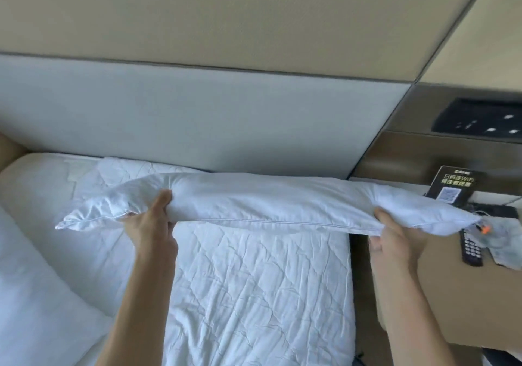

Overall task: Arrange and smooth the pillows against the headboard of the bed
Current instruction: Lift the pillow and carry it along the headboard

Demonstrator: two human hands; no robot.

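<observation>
A white pillow (268,201) is held flat and edge-on in the air, just in front of the grey padded headboard (197,117). My left hand (152,224) grips its near edge close to the left end, thumb on top. My right hand (395,233) grips the near edge close to the right end. The pillow's right end reaches out over the bedside table. Under it lies the quilted white mattress cover (254,295). A second white pillow (34,295) rests at the lower left of the bed.
To the right of the bed stands a bedside table (452,295) with a black WiFi card stand (452,187), a remote control (471,248) and a grey cloth (505,241). A dark switch panel (477,120) sits on the wall above it.
</observation>
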